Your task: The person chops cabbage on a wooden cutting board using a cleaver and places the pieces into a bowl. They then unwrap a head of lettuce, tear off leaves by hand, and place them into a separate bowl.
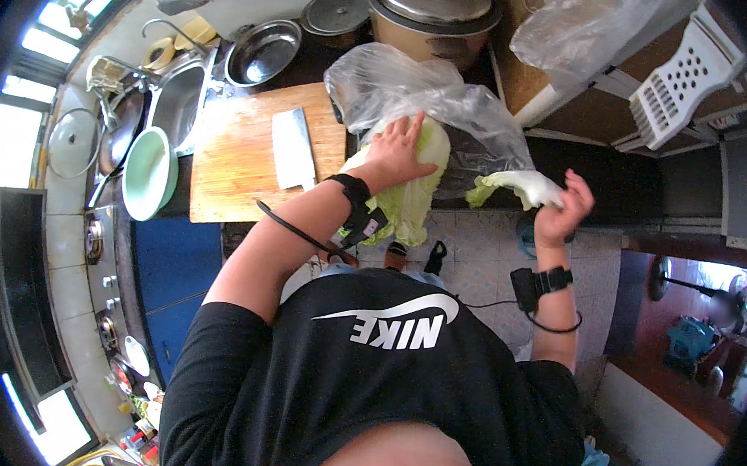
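My left hand (400, 149) is spread over a napa cabbage head (436, 148), holding it at the counter's front edge. The cabbage's leafy end points towards me, and its far end lies by a clear plastic bag (416, 83). To the right, my right hand (562, 210) grips a single detached cabbage leaf (520, 183) by its white end. The green end of that leaf hangs leftward, apart from the head. Left of the cabbage, a cleaver (293, 148) lies flat on a wooden cutting board (236, 152).
A light green basin (149, 175) stands left of the board, near a sink (178, 99). Behind are a metal bowl (264, 53), a lidded pot (337, 13) and a large lidded cooker (433, 23). A white plastic rack (686, 79) is at upper right.
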Demonstrator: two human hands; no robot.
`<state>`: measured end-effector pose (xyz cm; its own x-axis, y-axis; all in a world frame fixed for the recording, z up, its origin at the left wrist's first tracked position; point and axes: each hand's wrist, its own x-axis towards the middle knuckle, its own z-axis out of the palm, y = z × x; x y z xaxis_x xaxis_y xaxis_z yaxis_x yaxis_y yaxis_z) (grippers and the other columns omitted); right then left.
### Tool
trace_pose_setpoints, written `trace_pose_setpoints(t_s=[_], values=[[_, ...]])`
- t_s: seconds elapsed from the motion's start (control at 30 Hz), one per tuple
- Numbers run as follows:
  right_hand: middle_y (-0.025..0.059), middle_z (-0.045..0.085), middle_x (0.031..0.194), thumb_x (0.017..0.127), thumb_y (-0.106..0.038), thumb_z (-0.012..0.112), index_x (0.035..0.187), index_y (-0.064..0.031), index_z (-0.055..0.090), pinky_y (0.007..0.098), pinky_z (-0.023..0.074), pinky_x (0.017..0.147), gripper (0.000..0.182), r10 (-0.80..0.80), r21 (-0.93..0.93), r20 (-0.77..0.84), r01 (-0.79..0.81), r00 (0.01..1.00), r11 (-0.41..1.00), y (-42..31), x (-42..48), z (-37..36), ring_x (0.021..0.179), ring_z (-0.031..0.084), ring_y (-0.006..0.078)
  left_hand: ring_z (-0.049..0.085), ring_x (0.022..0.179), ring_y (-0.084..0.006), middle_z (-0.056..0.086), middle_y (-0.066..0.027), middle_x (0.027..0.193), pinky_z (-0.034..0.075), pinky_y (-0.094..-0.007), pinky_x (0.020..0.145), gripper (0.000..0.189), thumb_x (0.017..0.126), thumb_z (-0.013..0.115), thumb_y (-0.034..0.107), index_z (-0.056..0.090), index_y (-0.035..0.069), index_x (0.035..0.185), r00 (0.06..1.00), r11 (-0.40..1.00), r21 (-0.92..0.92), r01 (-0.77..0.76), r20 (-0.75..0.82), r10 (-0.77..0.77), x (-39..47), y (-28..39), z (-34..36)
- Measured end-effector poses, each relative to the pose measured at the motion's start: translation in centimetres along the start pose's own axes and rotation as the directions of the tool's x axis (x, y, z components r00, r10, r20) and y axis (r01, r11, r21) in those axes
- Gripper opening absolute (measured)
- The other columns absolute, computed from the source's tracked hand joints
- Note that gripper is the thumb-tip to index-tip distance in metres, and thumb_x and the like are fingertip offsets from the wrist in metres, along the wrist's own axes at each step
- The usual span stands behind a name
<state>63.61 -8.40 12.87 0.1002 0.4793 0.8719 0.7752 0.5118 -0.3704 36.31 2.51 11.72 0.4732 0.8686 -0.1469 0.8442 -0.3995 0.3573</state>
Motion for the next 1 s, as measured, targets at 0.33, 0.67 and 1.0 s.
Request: trace_pose_setpoints(t_s=[0.33,0.67,1.0], values=[[0.0040,0.048,0.081,0.084,-0.015,0.047,0.088,-0.0117,0.044,0.0401,0.0395,0.079,0.005,0.547,0.979,-0.149,0.044,0.824,0.200,-6.3,10.9,-6.7,0.075,0.047,0.0172,0.028,0.126,-0.0323,0.028,-0.0185,0.135,0.032,-0.0452,0.096,0.095,0.068,0.056,0.061,0.017,0.010,0.138,0.999,0.999,0.045,-0.020,0.036,0.018,0.5,0.1,0.0],[0.0013,0.050,0.089,0.087,-0.025,0.045,0.090,-0.0122,0.051,0.0451,0.0342,0.093,0.014,0.203,0.707,0.381,-0.143,0.902,-0.693,-13.9,15.1,2.5,0.098,0.048,0.0154,0.048,0.110,-0.0338,0.051,-0.0211,0.117,0.037,-0.0374,0.092,0.059,0.085,0.045,0.050,0.050,0.001,0.118,0.978,0.782,-0.604,-0.154,0.021,0.209,2.3,-6.1,-1.0],[0.0073,0.054,0.097,0.085,-0.014,0.053,0.096,-0.0092,0.048,0.0391,0.0441,0.087,0.012,0.325,0.851,0.521,-0.508,0.789,-0.131,-27.2,17.0,18.5,0.100,0.051,0.0217,0.025,0.127,-0.0263,0.023,-0.0140,0.138,0.026,-0.0422,0.100,0.099,0.070,0.050,0.069,0.007,0.015,0.140,0.806,-0.043,-0.989,-0.139,-0.139,0.576,-13.3,-13.2,-17.8]])
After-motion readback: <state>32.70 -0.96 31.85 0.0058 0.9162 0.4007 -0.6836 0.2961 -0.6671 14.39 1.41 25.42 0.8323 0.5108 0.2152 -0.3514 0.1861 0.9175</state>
